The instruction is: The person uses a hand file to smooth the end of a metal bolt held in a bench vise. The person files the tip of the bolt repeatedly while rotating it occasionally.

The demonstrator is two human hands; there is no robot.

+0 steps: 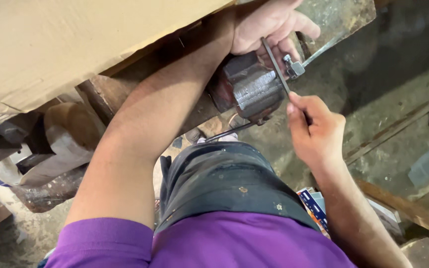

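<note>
Two hands work a thin metal rod at a bench vise on a worn wooden table.

At the upper left, a sheet of plain tan cardboard point(75, 44) lies over the rough, dark table point(125, 84). The left hand point(269, 25) rests on top of the grey steel vise point(251, 87), whose jaw face is scored with fine ridges; its fingers curl over the top end of the thin, flat, dark metal rod point(275, 64), which stands at the vise's right edge beside a squarish bolt head point(294, 67). The right hand point(316, 129) pinches the rod's lower end between thumb and fingers. Lower right, on the dusty floor, a small blue and orange printed box point(314, 208) lies beside wooden planks.
</note>
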